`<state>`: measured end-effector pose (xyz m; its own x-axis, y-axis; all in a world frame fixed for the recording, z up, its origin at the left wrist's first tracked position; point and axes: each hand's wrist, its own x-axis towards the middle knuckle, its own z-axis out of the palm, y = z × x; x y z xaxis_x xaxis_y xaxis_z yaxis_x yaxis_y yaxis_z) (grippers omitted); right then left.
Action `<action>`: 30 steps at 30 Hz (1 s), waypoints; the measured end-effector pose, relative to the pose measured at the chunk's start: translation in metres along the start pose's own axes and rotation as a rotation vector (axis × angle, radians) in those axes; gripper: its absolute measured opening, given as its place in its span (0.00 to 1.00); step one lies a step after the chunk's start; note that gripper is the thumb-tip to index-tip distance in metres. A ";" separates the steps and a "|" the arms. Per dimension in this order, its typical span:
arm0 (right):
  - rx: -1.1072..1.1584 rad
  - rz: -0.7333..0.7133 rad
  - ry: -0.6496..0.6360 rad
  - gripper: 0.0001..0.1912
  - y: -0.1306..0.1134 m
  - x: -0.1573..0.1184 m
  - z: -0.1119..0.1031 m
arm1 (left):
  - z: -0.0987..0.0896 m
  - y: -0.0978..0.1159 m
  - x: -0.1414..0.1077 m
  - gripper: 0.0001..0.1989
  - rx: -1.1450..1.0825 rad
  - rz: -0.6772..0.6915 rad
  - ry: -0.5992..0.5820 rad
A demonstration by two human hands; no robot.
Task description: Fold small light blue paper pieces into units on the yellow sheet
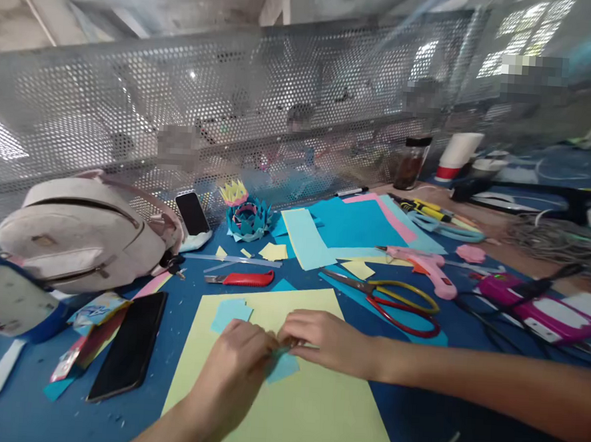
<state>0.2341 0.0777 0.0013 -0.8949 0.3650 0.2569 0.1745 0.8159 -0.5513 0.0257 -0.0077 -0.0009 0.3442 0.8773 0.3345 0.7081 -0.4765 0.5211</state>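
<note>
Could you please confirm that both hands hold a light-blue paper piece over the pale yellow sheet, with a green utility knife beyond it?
Not quite: the head view shows the utility knife is red, not green. The left hand and right hand do hold the light-blue paper piece over the sheet.

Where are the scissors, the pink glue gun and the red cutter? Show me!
Scissors [370,289], head view: where blades meet handles.
Pink glue gun [432,261], head view: its body.
Red cutter [248,279], head view: its handle.

Matt pale-yellow paper sheet [314,409]
</note>
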 end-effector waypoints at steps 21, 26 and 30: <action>-0.161 -0.362 0.012 0.14 0.013 -0.008 0.000 | 0.004 -0.023 -0.021 0.13 0.217 0.473 0.105; -0.240 -0.384 0.012 0.13 0.011 -0.005 -0.005 | 0.001 -0.027 -0.025 0.16 0.200 0.467 0.034; -0.247 -0.386 0.009 0.14 0.012 -0.005 -0.007 | -0.001 -0.027 -0.027 0.19 0.178 0.440 -0.025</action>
<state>0.2429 0.0884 -0.0011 -0.9102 0.0160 0.4139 -0.0776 0.9750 -0.2083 -0.0034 -0.0187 -0.0231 0.6486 0.5961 0.4733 0.5854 -0.7881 0.1903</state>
